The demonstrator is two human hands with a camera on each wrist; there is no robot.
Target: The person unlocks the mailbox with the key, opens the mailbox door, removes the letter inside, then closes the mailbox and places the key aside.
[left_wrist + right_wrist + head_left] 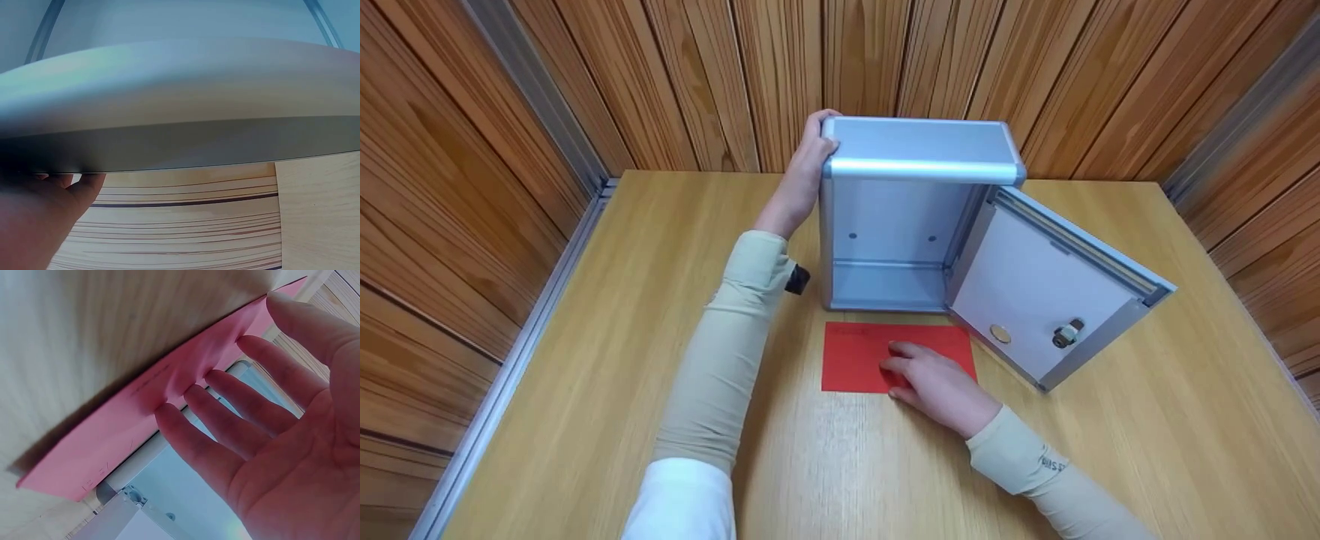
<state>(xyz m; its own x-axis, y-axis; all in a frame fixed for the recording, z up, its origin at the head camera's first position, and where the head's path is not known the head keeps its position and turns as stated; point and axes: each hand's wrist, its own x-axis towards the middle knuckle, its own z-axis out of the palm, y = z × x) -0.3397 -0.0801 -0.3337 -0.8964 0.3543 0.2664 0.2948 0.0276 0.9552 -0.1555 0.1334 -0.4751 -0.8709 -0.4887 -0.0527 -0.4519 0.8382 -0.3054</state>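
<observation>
Steadily, a person's left hand [808, 161] grips the upper left edge of a silver box [922, 142], thumb toward the front and fingers bent round behind, as it stands upright on a wooden surface [660, 300]. The box's front is open, its door [1024, 281] swung out to the right, showing a metal lock [1067, 333] and a small round disc [1000, 334] on the inner face. Just before the box lies a red paper [851, 364], its long side roughly parallel to the base. Over its right part reaches the right hand [941, 386], fingers loosely extended and spread, grasping nothing; the fingertips [169, 413] meet the paper, though whether every one touches cannot be told. Beige sleeves [716, 360] cover both forearms, and wood-grain panels [862, 60] rise behind the surface.
</observation>
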